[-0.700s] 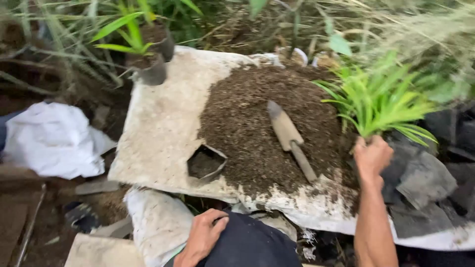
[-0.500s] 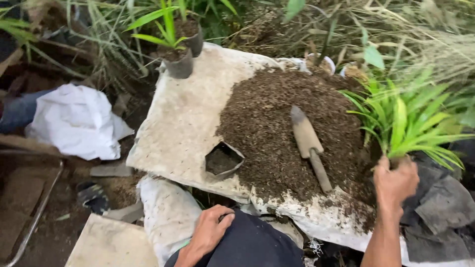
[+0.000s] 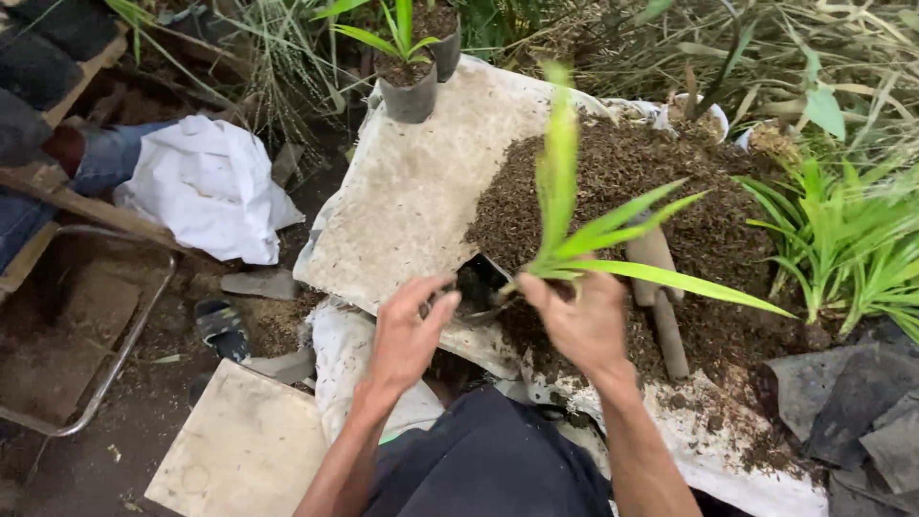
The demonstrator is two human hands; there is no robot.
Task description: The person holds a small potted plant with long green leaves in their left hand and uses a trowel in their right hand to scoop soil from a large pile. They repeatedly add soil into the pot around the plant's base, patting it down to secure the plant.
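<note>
Item, nearest, at 6 o'clock: dark trousers (image 3: 479,464) of the person, seen from above, with both forearms reaching up from them

Item, at 7 o'clock: a pale flat slab (image 3: 244,450) laid on bare earth; a bent metal frame (image 3: 115,364) is seen further out at 8 o'clock

Item, centre: left hand (image 3: 407,330), fingers partly curled, fingertips set on the rim of a small black planting bag (image 3: 474,287); whether the rim is pinched cannot be told

Item, just right of centre: right hand (image 3: 579,321), closed around the base of a green seedling (image 3: 574,239), which is held upright at the mouth of the black bag; long leaves are spread toward 12 and 3 o'clock

Item, under both hands: a pale, soiled sack sheet (image 3: 412,191), spread flat

Item, at 2 o'clock of the hands: a heap of dark potting soil (image 3: 622,172) piled on the sheet, with a trowel (image 3: 661,287) lying in it, partly hidden behind the seedling and the right hand

Item, at 3 o'clock: a clump of green seedlings (image 3: 842,249), loose beside the heap; dark grey sheeting (image 3: 852,402) is seen at 4 o'clock

Item, at 10 o'clock: a crumpled white bag (image 3: 206,187) on the ground

Item, farthest, at 12 o'clock: two filled black planting bags (image 3: 412,91) with young plants, stood on the far edge of the sheet, grass behind
</note>
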